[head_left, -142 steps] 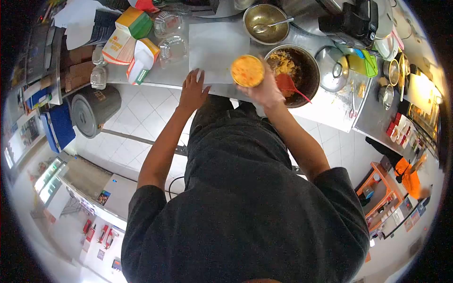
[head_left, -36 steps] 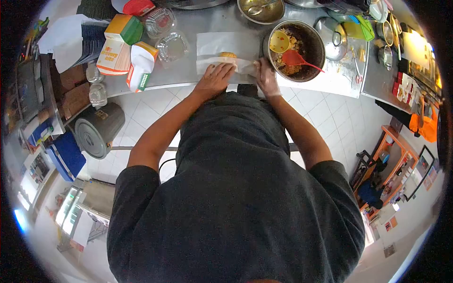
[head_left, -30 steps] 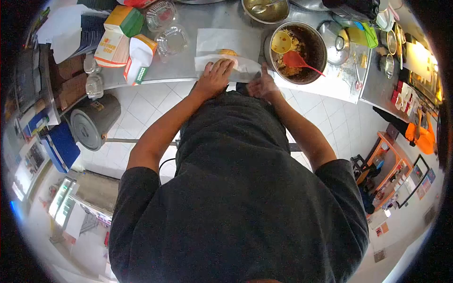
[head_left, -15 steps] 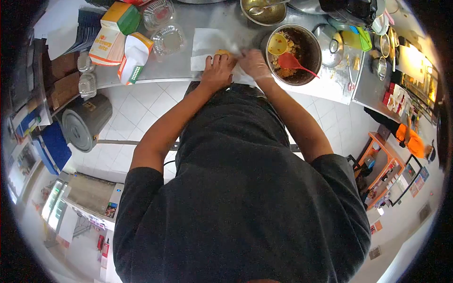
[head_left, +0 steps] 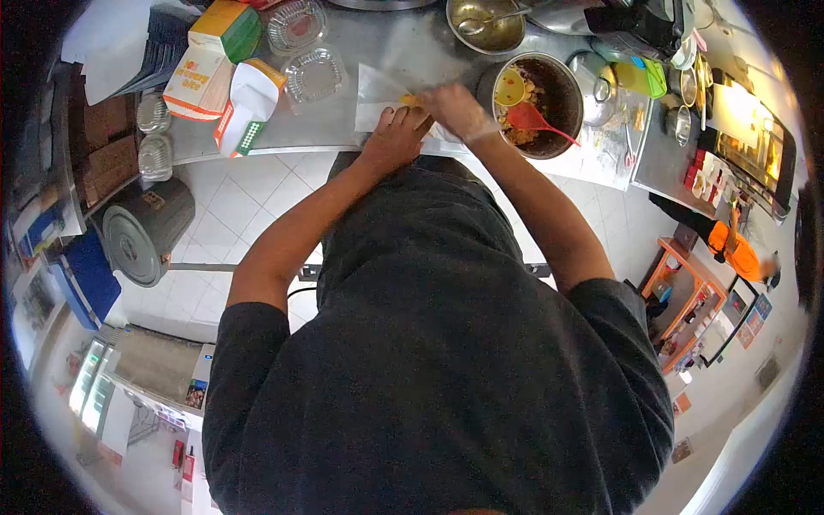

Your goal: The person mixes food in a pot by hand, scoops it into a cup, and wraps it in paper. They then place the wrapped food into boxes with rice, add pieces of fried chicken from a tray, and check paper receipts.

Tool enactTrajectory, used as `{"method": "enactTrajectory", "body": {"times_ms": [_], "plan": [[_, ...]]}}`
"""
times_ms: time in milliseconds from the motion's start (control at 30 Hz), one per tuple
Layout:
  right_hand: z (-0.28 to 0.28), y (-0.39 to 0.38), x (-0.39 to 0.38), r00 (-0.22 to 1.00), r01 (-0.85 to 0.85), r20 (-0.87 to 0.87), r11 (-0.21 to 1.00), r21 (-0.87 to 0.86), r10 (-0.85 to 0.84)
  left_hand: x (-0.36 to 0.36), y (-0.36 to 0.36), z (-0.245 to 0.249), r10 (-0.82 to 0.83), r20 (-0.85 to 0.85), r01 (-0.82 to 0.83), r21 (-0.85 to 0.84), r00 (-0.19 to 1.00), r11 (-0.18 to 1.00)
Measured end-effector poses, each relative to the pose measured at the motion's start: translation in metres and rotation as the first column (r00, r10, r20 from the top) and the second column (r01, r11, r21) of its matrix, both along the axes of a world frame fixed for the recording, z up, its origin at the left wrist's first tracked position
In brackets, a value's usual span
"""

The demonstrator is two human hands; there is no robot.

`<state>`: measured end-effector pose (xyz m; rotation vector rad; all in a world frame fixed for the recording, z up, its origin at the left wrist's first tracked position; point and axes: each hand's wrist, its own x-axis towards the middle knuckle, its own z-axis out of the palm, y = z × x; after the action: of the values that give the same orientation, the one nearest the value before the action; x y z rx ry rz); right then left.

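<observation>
Head view, folded white paper, yellow food partly covered, beside hands

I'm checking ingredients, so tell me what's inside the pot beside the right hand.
Inside the pot are a yellow cup, a red spoon and crumbly food. Whatever lies beneath the cup and spoon is covered.

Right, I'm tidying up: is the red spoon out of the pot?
No, the red spoon sits in the pot, handle over the rim.

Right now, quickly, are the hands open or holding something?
Left hand: palm down on the white paper, fingers bent; grip cannot be told.
Right hand: blurred over the paper; open or closed cannot be told.
</observation>
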<state>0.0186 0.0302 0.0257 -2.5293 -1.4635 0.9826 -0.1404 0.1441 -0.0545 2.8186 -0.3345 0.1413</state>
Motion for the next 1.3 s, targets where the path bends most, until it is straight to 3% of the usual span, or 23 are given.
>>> {"method": "enactTrajectory", "body": {"times_ms": [133,233,333,433,533,633,733,833,867,933,967,1033,1067,1133,1233,1300], "plan": [[-0.064,-0.058,-0.031,0.989,-0.117,0.141,0.840,0.530,0.048,-0.008,0.010,-0.007,-0.075,0.020,0.074,0.051,0.997,0.996],[-0.076,-0.062,-0.042,0.988,-0.085,0.157,0.887,0.454,0.014,-0.008,0.025,0.012,-0.167,0.013,0.167,-0.048,0.986,0.985],[-0.081,-0.065,-0.043,0.997,-0.077,0.063,0.873,0.481,0.053,-0.014,0.041,0.011,-0.247,-0.045,0.240,-0.131,0.968,0.962],[-0.081,-0.073,-0.057,0.995,-0.029,0.091,0.820,0.572,-0.028,0.001,0.048,0.027,-0.323,0.077,0.328,-0.067,0.943,0.942],[-0.083,-0.081,-0.062,0.973,-0.185,0.217,0.825,0.533,0.078,0.028,0.054,0.049,-0.290,-0.032,0.290,-0.024,0.956,0.957],[-0.072,-0.082,-0.061,0.995,-0.097,0.080,0.777,0.622,0.061,0.023,0.067,0.026,-0.192,-0.227,0.177,-0.084,0.955,0.981],[-0.069,-0.075,-0.064,0.987,0.155,-0.023,0.898,0.411,-0.159,0.016,0.073,0.008,0.070,-0.487,-0.203,-0.227,0.871,0.953],[-0.085,-0.060,-0.061,0.878,0.463,-0.145,0.735,0.496,-0.455,0.033,0.082,0.002,0.075,-0.618,-0.265,-0.222,0.783,0.938],[-0.131,-0.056,-0.060,0.778,0.624,-0.161,0.715,0.316,-0.607,0.045,0.081,0.008,0.086,-0.676,-0.244,-0.142,0.732,0.959],[-0.127,-0.041,-0.053,0.715,0.689,-0.043,0.693,0.213,-0.698,0.070,0.076,0.020,0.126,-0.775,-0.182,0.014,0.619,0.983],[-0.122,-0.035,-0.050,0.680,0.720,0.020,0.673,0.166,-0.733,0.072,0.074,0.017,0.136,-0.664,-0.167,0.018,0.735,0.986],[-0.123,-0.039,-0.048,0.801,0.543,0.098,0.786,0.295,-0.590,0.073,0.071,0.005,0.136,-0.390,-0.136,0.029,0.911,0.990],[-0.124,-0.040,-0.047,0.846,0.440,0.147,0.826,0.351,-0.513,0.074,0.070,-0.001,0.114,-0.346,-0.114,0.021,0.931,0.993],[-0.108,-0.038,-0.046,0.883,0.407,0.142,0.880,0.247,-0.448,0.076,0.069,-0.010,0.068,-0.255,-0.068,0.009,0.965,0.998],[-0.083,-0.043,-0.050,0.874,0.477,0.019,0.866,0.149,-0.485,0.077,0.074,-0.012,0.047,-0.607,-0.082,-0.031,0.793,0.996],[-0.092,-0.052,-0.053,0.858,0.510,-0.051,0.838,0.192,-0.511,0.065,0.074,-0.007,0.033,-0.603,-0.092,-0.067,0.797,0.994]]}}
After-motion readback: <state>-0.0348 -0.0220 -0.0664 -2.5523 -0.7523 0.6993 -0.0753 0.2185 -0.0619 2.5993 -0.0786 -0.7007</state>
